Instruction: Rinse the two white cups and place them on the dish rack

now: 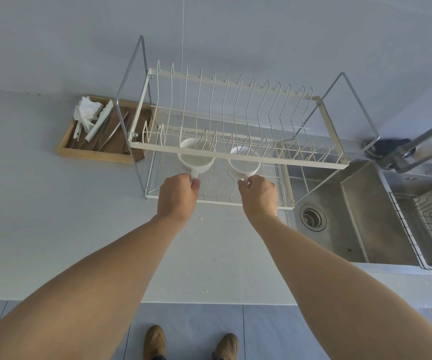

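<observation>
- Head view, the hands: the left hand (177,194) pinches the handle of the left white ceramic cup (196,162), and the right hand (259,194) pinches the handle of the right white ceramic cup (244,166). Both are closed on those handles, fingers curled, arms stretched forward over the pale counter (53,216).
- Head view, where the cups are: both sit on the lower tier of the two-tier cream-and-chrome wire dish rack (235,152), side by side and apart, under the front bar of the upper tier. I judge they are being set down or steadied. Whether they rest fully on the wires I cannot tell.
- Head view, why held so: the handles point toward the person, which gives the fingers the only easy purchase below the upper tier, whose bar crosses in front of the cup bodies.
- Head view, how the cups look: plain, glossy, round and broad; what faces the camera is smooth and flat, so they seem to be turned mouth-down to drain, though this is not certain.
- Head view, surroundings: the stainless steel sink (352,216) lies to the right of the rack, its basin bare around the drain. A shallow wooden tray (69,149) with utensils and crumpled paper stands to the left.
</observation>
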Tool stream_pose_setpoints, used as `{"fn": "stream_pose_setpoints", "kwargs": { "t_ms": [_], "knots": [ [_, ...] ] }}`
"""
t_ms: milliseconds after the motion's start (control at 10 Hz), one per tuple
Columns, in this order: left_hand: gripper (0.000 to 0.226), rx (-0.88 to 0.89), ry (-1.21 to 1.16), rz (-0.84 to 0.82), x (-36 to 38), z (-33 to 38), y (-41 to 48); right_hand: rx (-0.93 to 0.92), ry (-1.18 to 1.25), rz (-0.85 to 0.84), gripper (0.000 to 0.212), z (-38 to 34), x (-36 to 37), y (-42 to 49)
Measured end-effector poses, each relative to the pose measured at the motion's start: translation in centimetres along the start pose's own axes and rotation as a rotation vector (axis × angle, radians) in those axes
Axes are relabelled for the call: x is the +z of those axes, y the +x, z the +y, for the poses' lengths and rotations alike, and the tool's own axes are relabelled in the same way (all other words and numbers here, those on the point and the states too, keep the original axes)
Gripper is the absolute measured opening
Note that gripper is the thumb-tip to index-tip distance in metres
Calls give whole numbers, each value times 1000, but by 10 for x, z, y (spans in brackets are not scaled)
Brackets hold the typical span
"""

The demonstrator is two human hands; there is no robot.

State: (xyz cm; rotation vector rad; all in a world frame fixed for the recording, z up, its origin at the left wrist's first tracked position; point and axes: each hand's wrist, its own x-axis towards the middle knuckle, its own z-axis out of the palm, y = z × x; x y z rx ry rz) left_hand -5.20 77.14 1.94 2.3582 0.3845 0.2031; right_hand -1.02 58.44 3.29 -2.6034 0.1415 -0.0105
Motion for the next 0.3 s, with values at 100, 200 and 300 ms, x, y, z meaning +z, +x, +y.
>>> {"fn": "stream_pose_setpoints", "kwargs": {
  "t_ms": [100, 200, 300],
  "knots": [
    [38, 4, 16, -12, -5, -2, -4, 3, -24, 6, 40, 0, -4, -5],
    [46, 45, 56, -7, -14, -4, -11, -12, -74, 6, 34, 2, -10, -14],
    [36, 77, 133, 0, -25, -4, -20, -15, -165, 7, 35, 0, -20, -28]
  ]
}}
